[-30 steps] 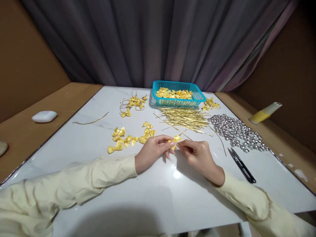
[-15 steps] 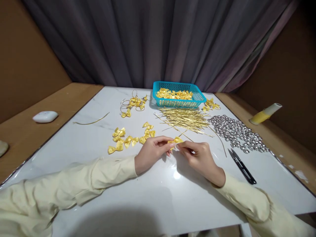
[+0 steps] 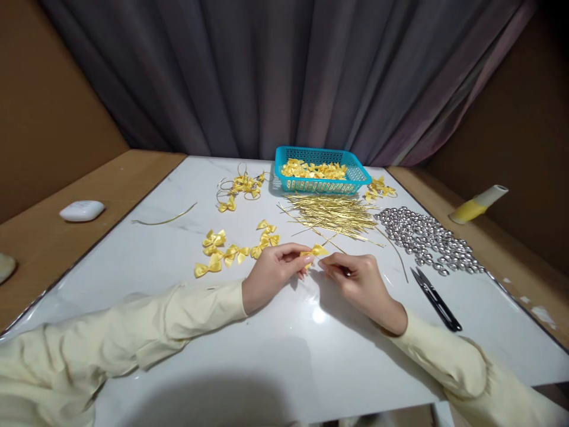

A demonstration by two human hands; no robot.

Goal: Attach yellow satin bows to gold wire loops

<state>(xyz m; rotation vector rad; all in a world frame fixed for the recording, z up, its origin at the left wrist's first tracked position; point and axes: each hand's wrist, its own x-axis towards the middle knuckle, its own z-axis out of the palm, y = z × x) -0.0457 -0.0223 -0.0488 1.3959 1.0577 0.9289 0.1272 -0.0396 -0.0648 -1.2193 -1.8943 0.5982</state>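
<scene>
My left hand point(image 3: 273, 274) pinches a small yellow ribbon bow point(image 3: 315, 251) just above the white table point(image 3: 249, 367). My right hand point(image 3: 358, 280) is closed beside it, its fingertips meeting the bow's right side; a thin gold wire point(image 3: 331, 238) runs up from the bow toward the wire pile. Both forearms in cream sleeves rest on the table. Several finished yellow bows point(image 3: 231, 252) lie just left of my left hand.
A teal basket point(image 3: 320, 169) of yellow bows stands at the back. A pile of gold wires point(image 3: 333, 214) lies before it, silver bells point(image 3: 424, 237) to the right. Black snips point(image 3: 435, 298) lie right of my right hand. Looped bows point(image 3: 242, 185), a white case point(image 3: 82, 210) and a yellow bottle point(image 3: 478, 203) are around.
The hands stay together on the bow, with only small finger movements. The bow has turned slightly between the fingertips.
</scene>
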